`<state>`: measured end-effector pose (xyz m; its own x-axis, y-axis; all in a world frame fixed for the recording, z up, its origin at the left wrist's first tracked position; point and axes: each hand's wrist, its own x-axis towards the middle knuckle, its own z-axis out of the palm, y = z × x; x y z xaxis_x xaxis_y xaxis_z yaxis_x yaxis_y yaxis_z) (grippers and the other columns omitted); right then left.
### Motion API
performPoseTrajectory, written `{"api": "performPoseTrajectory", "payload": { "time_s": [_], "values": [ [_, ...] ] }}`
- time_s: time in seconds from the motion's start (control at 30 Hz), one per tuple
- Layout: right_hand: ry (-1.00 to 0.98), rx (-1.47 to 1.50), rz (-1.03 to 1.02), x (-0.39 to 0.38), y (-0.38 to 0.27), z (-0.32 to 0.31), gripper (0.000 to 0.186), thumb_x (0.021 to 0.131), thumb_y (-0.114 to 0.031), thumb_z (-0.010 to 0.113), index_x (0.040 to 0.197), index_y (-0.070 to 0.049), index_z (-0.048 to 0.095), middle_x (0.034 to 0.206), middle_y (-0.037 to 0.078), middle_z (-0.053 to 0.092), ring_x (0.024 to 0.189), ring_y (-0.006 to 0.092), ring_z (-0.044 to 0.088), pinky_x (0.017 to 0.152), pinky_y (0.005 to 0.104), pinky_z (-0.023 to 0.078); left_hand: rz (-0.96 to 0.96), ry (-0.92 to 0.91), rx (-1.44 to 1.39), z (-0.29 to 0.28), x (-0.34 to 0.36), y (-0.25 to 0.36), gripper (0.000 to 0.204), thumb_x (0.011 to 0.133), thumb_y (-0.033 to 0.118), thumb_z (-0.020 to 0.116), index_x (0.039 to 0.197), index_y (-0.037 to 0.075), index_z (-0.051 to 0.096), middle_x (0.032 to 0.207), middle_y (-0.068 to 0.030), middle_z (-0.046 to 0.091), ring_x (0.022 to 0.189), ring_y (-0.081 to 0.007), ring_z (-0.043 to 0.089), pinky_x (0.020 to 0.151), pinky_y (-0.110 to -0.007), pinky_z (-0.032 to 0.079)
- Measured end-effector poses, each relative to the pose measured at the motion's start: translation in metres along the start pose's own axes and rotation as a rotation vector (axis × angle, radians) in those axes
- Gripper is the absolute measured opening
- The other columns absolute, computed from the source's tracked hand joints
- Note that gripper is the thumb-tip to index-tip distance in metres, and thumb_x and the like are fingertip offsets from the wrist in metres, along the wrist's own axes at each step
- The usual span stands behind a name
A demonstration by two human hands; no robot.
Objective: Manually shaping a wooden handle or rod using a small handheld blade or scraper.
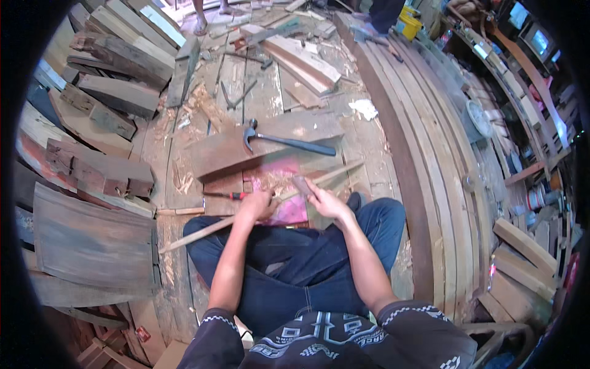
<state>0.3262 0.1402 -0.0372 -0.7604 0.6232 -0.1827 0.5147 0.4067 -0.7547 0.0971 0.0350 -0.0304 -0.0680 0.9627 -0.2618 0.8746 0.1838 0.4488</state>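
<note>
A long, thin wooden strip [200,235] slants across my lap, rising toward the right. My left hand [257,206] is closed around its middle. In my right hand [329,203] is a small brownish block [302,185], held at the strip's upper side; its exact kind is unclear. Beneath both hands lies a pink sheet [284,212] with wood shavings on it. Just left of my left hand rests a screwdriver [235,195] with a red and black handle. Beyond, a claw hammer [295,143] with a dark handle lies on a thick wooden plank [215,154].
Long stacked beams [424,154] run along my right side. Wood offcuts [117,95] crowd the left. Ahead are a board [301,61], a dark bent metal piece [236,98] and scattered shavings. A yellow bucket [407,24] and another person's feet [201,26] appear at the far end.
</note>
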Motion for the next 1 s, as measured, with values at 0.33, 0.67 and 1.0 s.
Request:
{"api": "performPoseTrajectory", "payload": {
  "time_s": [0.33, 0.67, 1.0],
  "values": [
    [-0.026, 0.004, 0.008, -0.003, 0.002, 0.001, 0.062, 0.095, -0.024, 0.049, 0.15, -0.014, 0.022, 0.133, 0.027, 0.049, 0.12, 0.0399, 0.052, 0.1, 0.0397, 0.042, 0.216, 0.225, -0.002, 0.035, 0.018, 0.015, 0.035, 0.091, 0.032, 0.052, 0.12, 0.016, 0.06, 0.09, -0.0239, 0.066, 0.085, -0.0417, 0.065, 0.074, -0.052, 0.051],
    [0.005, -0.111, 0.045, -0.005, 0.004, 0.003, 0.065, 0.092, -0.024, 0.048, 0.148, -0.006, 0.02, 0.116, 0.032, 0.057, 0.108, 0.0448, 0.057, 0.094, 0.0456, 0.045, 0.035, -0.021, -0.085, -0.01, -0.01, 0.004, 0.038, 0.093, 0.034, 0.051, 0.127, 0.017, 0.058, 0.108, -0.0222, 0.064, 0.1, -0.0402, 0.061, 0.085, -0.049, 0.049],
    [0.0, -0.127, 0.05, -0.004, 0.001, 0.01, 0.065, 0.094, -0.024, 0.046, 0.151, -0.014, 0.015, 0.116, 0.032, 0.059, 0.109, 0.0441, 0.057, 0.094, 0.0444, 0.045, -0.108, -0.223, -0.104, 0.001, 0.02, -0.012, 0.046, 0.095, 0.044, 0.046, 0.122, 0.01, 0.059, 0.1, -0.0221, 0.068, 0.081, -0.033, 0.069, 0.074, -0.041, 0.055]
  ]
}}
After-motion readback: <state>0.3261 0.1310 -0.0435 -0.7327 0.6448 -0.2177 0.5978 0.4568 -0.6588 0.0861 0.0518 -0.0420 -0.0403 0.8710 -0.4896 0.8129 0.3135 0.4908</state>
